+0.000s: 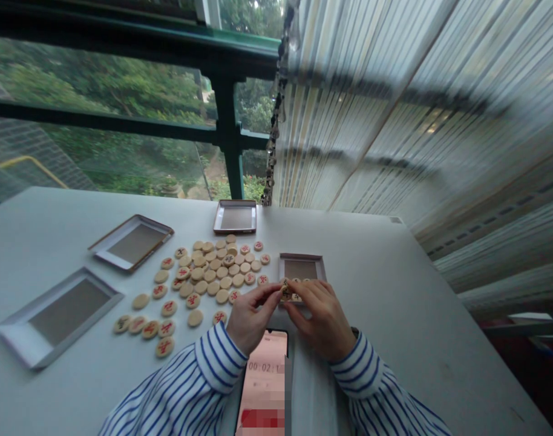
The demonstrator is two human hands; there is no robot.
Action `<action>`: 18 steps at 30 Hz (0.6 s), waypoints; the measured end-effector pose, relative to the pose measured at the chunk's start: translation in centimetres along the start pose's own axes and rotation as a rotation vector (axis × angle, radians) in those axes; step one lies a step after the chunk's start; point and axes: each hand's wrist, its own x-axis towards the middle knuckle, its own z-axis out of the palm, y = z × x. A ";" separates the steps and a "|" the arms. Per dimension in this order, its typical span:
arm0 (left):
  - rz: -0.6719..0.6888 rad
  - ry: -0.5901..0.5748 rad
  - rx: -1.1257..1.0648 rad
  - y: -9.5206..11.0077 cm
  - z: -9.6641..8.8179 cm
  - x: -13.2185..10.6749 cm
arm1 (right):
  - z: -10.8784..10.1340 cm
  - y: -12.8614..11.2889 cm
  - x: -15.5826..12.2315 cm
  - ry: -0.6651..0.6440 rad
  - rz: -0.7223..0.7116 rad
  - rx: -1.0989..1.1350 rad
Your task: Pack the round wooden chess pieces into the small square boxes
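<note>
My left hand (251,318) and my right hand (320,316) meet at the left edge of a shallow open box (301,257). Between their fingertips is a round wooden Chinese chess piece (285,289) with a black character. The left thumb and forefinger pinch it from the left; the right fingers close on it from the other side. More Chinese chess pieces (297,297) lie in the near part of the box, partly hidden by my right hand. Left of my hands, many loose pieces (210,275) are spread over the white table, some face down, others showing red or black characters.
A phone (266,378) with a running timer lies below my hands. Three more shallow trays or lids stand on the table (422,339): one at the back (235,231), one at left (134,267), one at far left (16,348). A window and string curtain (349,109) border the table.
</note>
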 end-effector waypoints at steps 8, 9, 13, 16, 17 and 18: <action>-0.025 0.004 0.003 0.1 0.1 -0.1 | 0.1 0.0 0.1 0.036 -0.018 0.004; -0.027 0.000 -0.006 0.2 0.1 -0.1 | 0.1 0.0 0.1 0.044 -0.016 0.005; -0.034 -0.004 -0.046 0.1 0.1 -0.2 | 0.2 0.1 0.1 0.058 -0.013 0.022; -0.031 -0.004 -0.061 0.0 0.1 -0.2 | 0.1 0.0 0.1 0.054 -0.012 0.037; -0.028 -0.006 -0.059 0.0 0.1 -0.2 | 0.1 0.0 0.1 0.053 -0.013 0.041; -0.023 -0.005 -0.054 0.1 0.1 -0.2 | 0.1 0.0 0.1 0.050 -0.016 0.044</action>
